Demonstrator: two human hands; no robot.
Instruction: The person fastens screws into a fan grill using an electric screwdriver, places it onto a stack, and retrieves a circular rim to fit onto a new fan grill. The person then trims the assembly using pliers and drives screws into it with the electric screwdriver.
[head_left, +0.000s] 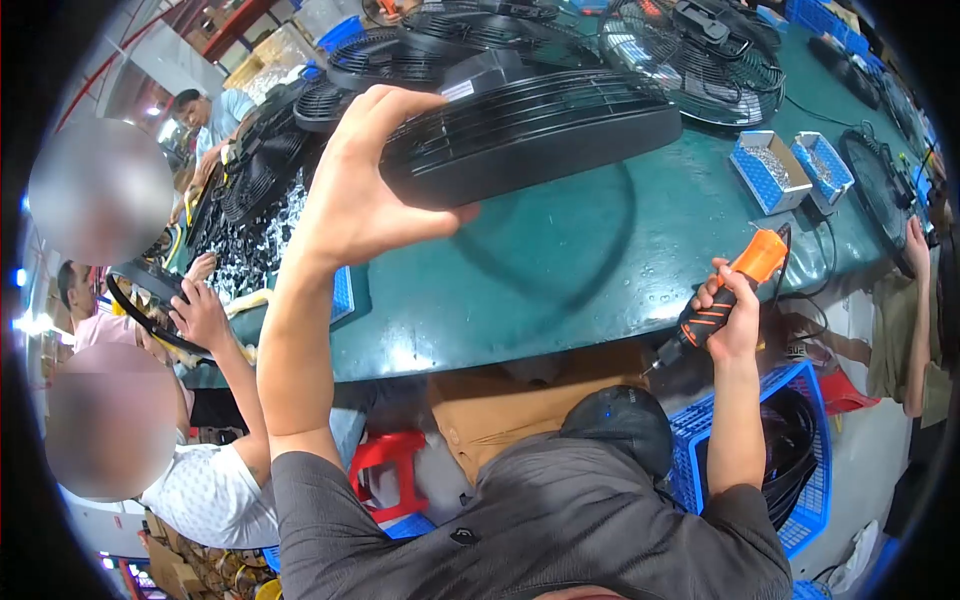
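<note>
My left hand (362, 195) is closed around the near-left rim of a black fan (540, 130), thumb below and fingers above. The fan is held edge-on over the green table, so its solid side band and part of the wire grille show. In my right hand (737, 318) is a power screwdriver (708, 315) with a black and orange body, its tip pointing down and left past the table's front edge. A cord runs from its orange end.
More black fans (695, 55) lie along the back of the green table (540, 290). Two blue boxes of screws (770, 170) stand at right. Small black parts (240, 250) are heaped at left. Co-workers (215, 500) flank me. Below right is a blue crate (815, 480).
</note>
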